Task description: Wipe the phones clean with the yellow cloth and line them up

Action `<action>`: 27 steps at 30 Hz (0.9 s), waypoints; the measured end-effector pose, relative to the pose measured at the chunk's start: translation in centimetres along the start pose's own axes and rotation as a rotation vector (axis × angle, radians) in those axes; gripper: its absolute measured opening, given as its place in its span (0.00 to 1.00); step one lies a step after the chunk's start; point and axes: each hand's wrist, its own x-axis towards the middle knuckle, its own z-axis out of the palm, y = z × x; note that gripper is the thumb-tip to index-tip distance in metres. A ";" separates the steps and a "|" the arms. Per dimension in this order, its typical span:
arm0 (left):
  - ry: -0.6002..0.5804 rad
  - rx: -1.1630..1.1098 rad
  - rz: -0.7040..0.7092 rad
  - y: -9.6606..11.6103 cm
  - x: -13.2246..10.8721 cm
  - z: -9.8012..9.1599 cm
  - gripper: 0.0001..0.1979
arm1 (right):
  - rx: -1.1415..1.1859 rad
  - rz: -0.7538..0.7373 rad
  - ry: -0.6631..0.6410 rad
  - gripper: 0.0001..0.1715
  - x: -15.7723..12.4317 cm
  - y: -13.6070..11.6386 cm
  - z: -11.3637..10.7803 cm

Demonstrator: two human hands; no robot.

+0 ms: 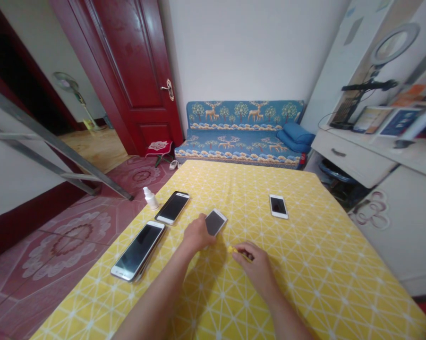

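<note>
Pinching a yellow piece (239, 251) in your right hand (258, 267), your left hand (198, 233) pressed against the tilted white smartphone (215, 222) just ahead!

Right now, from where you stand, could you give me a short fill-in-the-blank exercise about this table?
The left hand touches a ____ smartphone.
The right hand holds a small ____ object.
____ phones lie on the tablecloth.
The blue sofa shows ____ among trees.

Missing words: white; yellow; four; deer.
</note>
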 end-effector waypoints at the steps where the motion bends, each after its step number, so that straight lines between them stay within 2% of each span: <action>1: -0.007 -0.102 0.008 0.5 0.0 0.7 0.33 | 0.047 0.025 0.045 0.10 0.1 0.0 -0.1; 2: -0.028 -0.253 0.018 1.0 -0.1 1.4 0.33 | 0.100 0.061 0.096 0.12 0.1 -0.1 -0.2; 4: -0.127 -0.937 0.006 2.1 -0.5 3.0 0.28 | 0.201 0.138 0.194 0.17 0.2 -0.1 -0.6; 5: -0.178 -1.203 0.000 2.5 -0.8 3.7 0.26 | 0.241 0.170 0.241 0.18 0.3 -0.1 -0.7; 8: -0.299 -1.531 -0.001 3.2 -1.6 5.0 0.22 | 0.351 0.257 0.400 0.22 0.6 0.4 -1.3; 11: -0.567 -1.737 -0.012 3.0 -2.1 5.6 0.23 | 0.527 0.353 0.579 0.25 1.1 1.3 -1.8; 14: -0.796 -1.766 -0.054 2.7 -2.2 6.1 0.27 | 0.675 0.378 0.657 0.27 1.7 2.3 -2.2; 16: -0.856 -1.752 -0.057 2.8 -2.3 6.6 0.29 | 0.690 0.343 0.701 0.28 1.9 2.7 -2.4; 19: -0.876 -1.727 0.000 3.1 -2.7 7.0 0.26 | 0.543 0.262 0.753 0.26 1.7 2.3 -2.5; 21: -0.861 -1.719 0.017 3.2 -2.9 7.1 0.24 | 0.375 0.144 0.678 0.19 1.2 1.4 -2.2; 24: -0.731 -1.734 -0.063 3.1 -3.0 7.1 0.16 | 0.150 -0.159 0.350 0.08 0.2 -0.3 -1.2; 26: -0.604 -1.729 -0.157 3.0 -3.0 7.1 0.13 | 0.038 -0.334 0.153 0.09 -0.4 -1.2 -0.4; 27: -0.550 -1.720 -0.197 2.9 -3.0 7.1 0.12 | -0.015 -0.389 0.108 0.09 -0.5 -1.5 -0.1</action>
